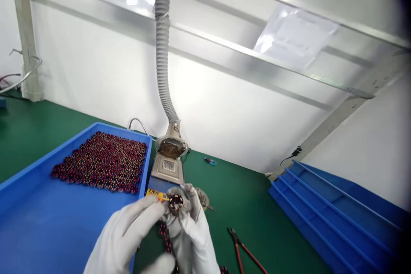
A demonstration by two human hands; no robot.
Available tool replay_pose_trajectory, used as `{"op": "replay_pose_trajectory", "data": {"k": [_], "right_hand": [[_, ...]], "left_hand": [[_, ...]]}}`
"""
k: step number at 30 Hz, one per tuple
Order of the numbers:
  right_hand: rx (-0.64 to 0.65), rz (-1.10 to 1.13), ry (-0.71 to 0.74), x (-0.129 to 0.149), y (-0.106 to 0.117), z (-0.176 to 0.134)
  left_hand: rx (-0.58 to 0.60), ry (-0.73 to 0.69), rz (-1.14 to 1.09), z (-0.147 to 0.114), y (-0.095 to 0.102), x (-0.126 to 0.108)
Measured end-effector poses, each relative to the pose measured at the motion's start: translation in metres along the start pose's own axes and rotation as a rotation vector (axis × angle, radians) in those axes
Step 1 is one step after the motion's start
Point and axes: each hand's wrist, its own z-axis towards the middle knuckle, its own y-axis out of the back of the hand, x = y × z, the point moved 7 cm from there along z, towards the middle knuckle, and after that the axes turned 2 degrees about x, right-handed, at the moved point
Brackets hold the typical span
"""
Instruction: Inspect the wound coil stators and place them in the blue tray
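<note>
My right hand [195,231], in a white glove, pinches a small ring-shaped wound core [176,202] with dark and copper segments between thumb and fingers. My left hand [128,233], also gloved, reaches in from the left, its fingertips beside the core and its thumb apart below. A thin yellow tip [166,199] shows between the left fingertips and the core; what it belongs to I cannot make out. Below, partly hidden by the hands, lies a row of similar dark and red cores [166,237].
A blue tray [80,218] at left bears many packed cores [105,162]. Behind my hands are a fume hose [163,51] with its hood and a metal hot plate [167,169]. Red-handled pliers [239,246] lie at right, near stacked blue trays [337,218].
</note>
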Motion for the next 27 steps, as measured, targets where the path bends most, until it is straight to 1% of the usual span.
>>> {"op": "replay_pose_trajectory", "data": {"k": [1, 2, 4, 5, 6, 9, 11, 13, 14, 17, 18, 19, 21, 23, 25, 27], "right_hand": [[0.018, 0.039, 0.023, 0.005, -0.006, -0.001], [0.026, 0.054, 0.048, 0.009, -0.010, -0.002], [0.041, 0.058, 0.088, 0.016, -0.016, -0.004], [0.052, 0.048, 0.106, 0.021, -0.017, -0.005], [0.067, 0.024, 0.129, 0.026, -0.017, -0.006], [0.127, -0.114, 0.196, 0.044, -0.018, -0.005], [0.125, -0.185, 0.248, 0.054, -0.016, -0.003], [0.083, -0.169, 0.272, 0.058, -0.012, -0.001], [0.046, -0.110, 0.269, 0.058, -0.009, 0.000], [-0.108, 0.136, 0.257, 0.055, 0.009, -0.002], [-0.167, 0.177, 0.273, 0.054, 0.017, -0.005], [-0.204, 0.173, 0.281, 0.052, 0.022, -0.008], [-0.179, 0.078, 0.227, 0.045, 0.024, -0.011], [-0.076, -0.003, 0.108, 0.029, 0.016, -0.009], [0.001, -0.007, 0.023, 0.013, 0.009, -0.003], [0.036, 0.024, -0.013, 0.000, 0.005, 0.008]], "left_hand": [[-0.050, -0.054, 0.026, 0.019, 0.002, -0.006], [-0.108, -0.078, 0.039, 0.034, 0.005, -0.010], [-0.136, -0.089, -0.007, 0.053, 0.003, -0.014], [-0.133, -0.093, -0.048, 0.056, 0.001, -0.015], [-0.105, -0.089, -0.101, 0.058, -0.002, -0.015], [0.019, -0.071, -0.280, 0.055, -0.015, -0.013], [0.085, -0.096, -0.340, 0.055, -0.021, -0.014], [0.068, -0.176, -0.307, 0.057, -0.020, -0.018], [0.051, -0.210, -0.269, 0.058, -0.020, -0.019], [-0.006, -0.257, -0.164, 0.059, -0.016, -0.019], [-0.015, -0.257, -0.137, 0.059, -0.015, -0.018], [-0.031, -0.259, -0.110, 0.058, -0.013, -0.017], [-0.059, -0.272, -0.058, 0.055, -0.011, -0.015], [-0.083, -0.279, -0.005, 0.053, -0.011, -0.014], [-0.085, -0.267, 0.015, 0.051, -0.013, -0.013], [-0.073, -0.228, -0.038, 0.051, -0.014, -0.009]]}}
